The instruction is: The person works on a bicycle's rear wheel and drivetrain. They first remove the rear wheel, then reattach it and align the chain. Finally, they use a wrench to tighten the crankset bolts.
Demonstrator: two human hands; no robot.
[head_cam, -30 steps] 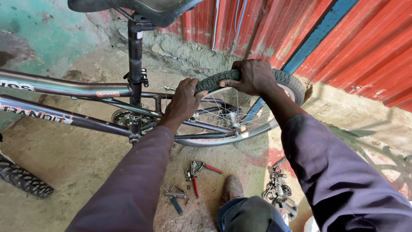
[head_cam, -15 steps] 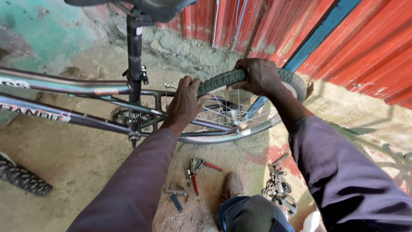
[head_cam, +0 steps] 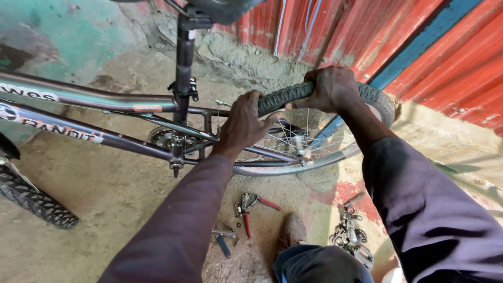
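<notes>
Gripping the black rear tyre (head_cam: 374, 97), the right hand (head_cam: 332, 89) closes over its tread (fingers curled). The left hand (head_cam: 243, 126) clasps the tyre's near end; red-handled pliers (head_cam: 251, 207) lie on the floor.

a roadside bicycle repair spot: bare concrete floor (head_cam: 94, 188), red corrugated metal wall (head_cam: 429, 47) far right, pliers (head_cam: 250, 205) lying near.

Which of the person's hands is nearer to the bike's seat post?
Left. The left hand presses the near end of the rear tyre, just right of the seat post. The right hand grips the tyre farther right.
</notes>
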